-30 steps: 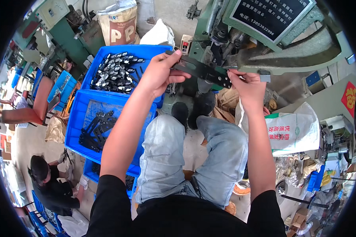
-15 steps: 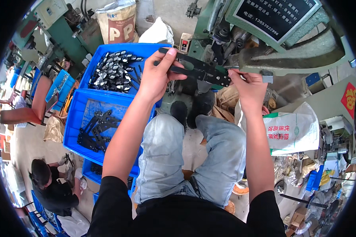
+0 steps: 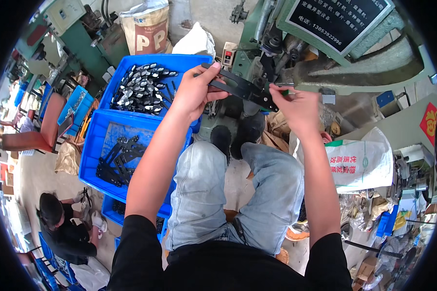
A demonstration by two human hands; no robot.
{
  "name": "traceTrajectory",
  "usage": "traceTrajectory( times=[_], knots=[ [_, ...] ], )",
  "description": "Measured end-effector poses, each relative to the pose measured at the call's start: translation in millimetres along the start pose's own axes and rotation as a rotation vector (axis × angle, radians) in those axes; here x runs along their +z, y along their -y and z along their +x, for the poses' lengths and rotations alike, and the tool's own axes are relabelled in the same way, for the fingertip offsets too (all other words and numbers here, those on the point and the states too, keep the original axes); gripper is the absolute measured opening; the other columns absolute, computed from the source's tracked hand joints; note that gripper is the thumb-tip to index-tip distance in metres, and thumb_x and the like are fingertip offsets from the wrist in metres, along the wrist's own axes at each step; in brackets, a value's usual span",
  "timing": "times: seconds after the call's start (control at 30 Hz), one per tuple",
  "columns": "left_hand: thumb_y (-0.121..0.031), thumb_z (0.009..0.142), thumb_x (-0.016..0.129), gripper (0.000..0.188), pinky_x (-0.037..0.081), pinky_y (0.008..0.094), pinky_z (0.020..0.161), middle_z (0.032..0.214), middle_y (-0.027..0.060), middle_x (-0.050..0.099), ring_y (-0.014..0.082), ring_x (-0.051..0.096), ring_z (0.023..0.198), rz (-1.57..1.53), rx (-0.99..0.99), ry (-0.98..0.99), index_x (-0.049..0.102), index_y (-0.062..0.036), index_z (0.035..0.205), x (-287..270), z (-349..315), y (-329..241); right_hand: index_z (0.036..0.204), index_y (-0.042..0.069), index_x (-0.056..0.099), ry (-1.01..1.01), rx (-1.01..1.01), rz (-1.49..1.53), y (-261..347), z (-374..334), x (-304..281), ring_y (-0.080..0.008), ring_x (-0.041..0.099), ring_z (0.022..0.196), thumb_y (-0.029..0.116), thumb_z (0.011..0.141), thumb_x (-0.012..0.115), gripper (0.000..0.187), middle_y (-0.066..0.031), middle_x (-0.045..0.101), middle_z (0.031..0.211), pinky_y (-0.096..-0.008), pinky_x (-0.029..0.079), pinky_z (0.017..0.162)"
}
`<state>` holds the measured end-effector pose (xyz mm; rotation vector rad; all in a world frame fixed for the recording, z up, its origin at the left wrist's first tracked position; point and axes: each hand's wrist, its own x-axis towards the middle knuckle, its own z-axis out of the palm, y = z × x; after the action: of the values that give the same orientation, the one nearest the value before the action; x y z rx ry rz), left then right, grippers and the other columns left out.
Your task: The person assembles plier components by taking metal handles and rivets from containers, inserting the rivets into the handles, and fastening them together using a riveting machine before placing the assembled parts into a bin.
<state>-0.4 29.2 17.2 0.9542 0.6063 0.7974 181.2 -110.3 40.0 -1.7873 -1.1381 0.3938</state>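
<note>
My left hand (image 3: 199, 92) is closed round the two arms of a black, flat, plier-like metal tool (image 3: 240, 88). The tool is held in mid-air in front of the green machine, its riveted end tilted down to the right. At that end my right hand (image 3: 298, 105) is closed, thumb and fingertips pinched against the tool. Whether a small part sits between those fingertips, I cannot tell. Left of my hands, a blue bin (image 3: 126, 59) holds many black pieces with shiny ends. A nearer blue bin (image 3: 90, 167) contains several black flat metal pieces (image 3: 119, 160).
A green machine (image 3: 301, 29) with a dark sign plate and a heavy curved arm (image 3: 354, 68) stands just beyond my hands. A printed sack (image 3: 145, 29) is at the back, a white sack (image 3: 359, 160) at right. At lower left another person (image 3: 65, 228) works seated.
My right hand has shifted slightly left, its fingertips now over the tool's riveted end. That end has tipped a little lower. My left hand keeps its hold.
</note>
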Motion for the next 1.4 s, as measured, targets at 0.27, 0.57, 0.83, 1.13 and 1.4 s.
traceTrajectory(
  times=[0.27, 0.57, 0.83, 1.13, 1.4],
  knots=[
    [-0.029, 0.093, 0.064, 0.030, 0.059, 0.0224, 0.052, 0.075, 0.0071, 0.061, 0.0152, 0.065, 0.058, 0.016, -0.026, 0.015, 0.054, -0.0009, 0.085, 1.6, 1.0, -3.0, 0.098, 0.002, 0.074, 0.034, -0.187, 0.144, -22.7, 7.1, 5.1, -0.0060, 0.061, 0.069, 0.004, 0.080, 0.070, 0.018, -0.0042, 0.072, 0.079, -0.0221, 0.048, 0.066],
    [-0.027, 0.093, 0.064, 0.028, 0.059, 0.0229, 0.053, 0.077, 0.0071, 0.062, 0.0149, 0.065, 0.060, -0.023, -0.026, 0.024, 0.053, -0.0013, 0.087, -4.0, 4.1, 4.0, 0.094, 0.001, 0.073, -0.028, -0.539, -0.027, -18.8, 2.1, 2.3, -0.0162, 0.067, 0.073, 0.001, 0.079, 0.067, 0.016, -0.0114, 0.072, 0.086, -0.0264, 0.051, 0.068],
    [-0.026, 0.093, 0.064, 0.027, 0.059, 0.0232, 0.053, 0.077, 0.0067, 0.062, 0.0150, 0.065, 0.059, -0.035, -0.033, 0.044, 0.054, -0.0015, 0.088, -4.0, 0.0, 3.8, 0.100, 0.004, 0.071, -0.042, -0.381, -0.005, -25.0, -6.2, -2.4, -0.0205, 0.064, 0.079, 0.005, 0.082, 0.066, 0.019, -0.0111, 0.070, 0.092, -0.0298, 0.050, 0.076],
    [-0.029, 0.096, 0.059, 0.030, 0.058, 0.0257, 0.053, 0.080, 0.0116, 0.065, 0.0199, 0.068, 0.063, 0.026, -0.022, 0.057, 0.054, -0.0009, 0.087, -3.1, 3.5, 8.3, 0.108, 0.003, 0.068, 0.017, -0.323, 0.139, -27.5, -20.6, -22.8, -0.0197, 0.061, 0.091, 0.002, 0.084, 0.060, 0.026, -0.0121, 0.065, 0.106, -0.0291, 0.048, 0.080],
    [-0.031, 0.100, 0.051, 0.034, 0.056, 0.0244, 0.049, 0.083, 0.0144, 0.068, 0.0180, 0.066, 0.057, -0.016, 0.026, 0.047, 0.056, 0.0025, 0.098, -4.6, -13.7, 11.1, 0.102, 0.000, 0.067, -0.054, -0.175, -0.017, -106.5, -114.8, -73.5, -0.0225, 0.059, 0.102, 0.005, 0.087, 0.059, 0.017, -0.0121, 0.062, 0.108, -0.0305, 0.046, 0.087]
  ],
)
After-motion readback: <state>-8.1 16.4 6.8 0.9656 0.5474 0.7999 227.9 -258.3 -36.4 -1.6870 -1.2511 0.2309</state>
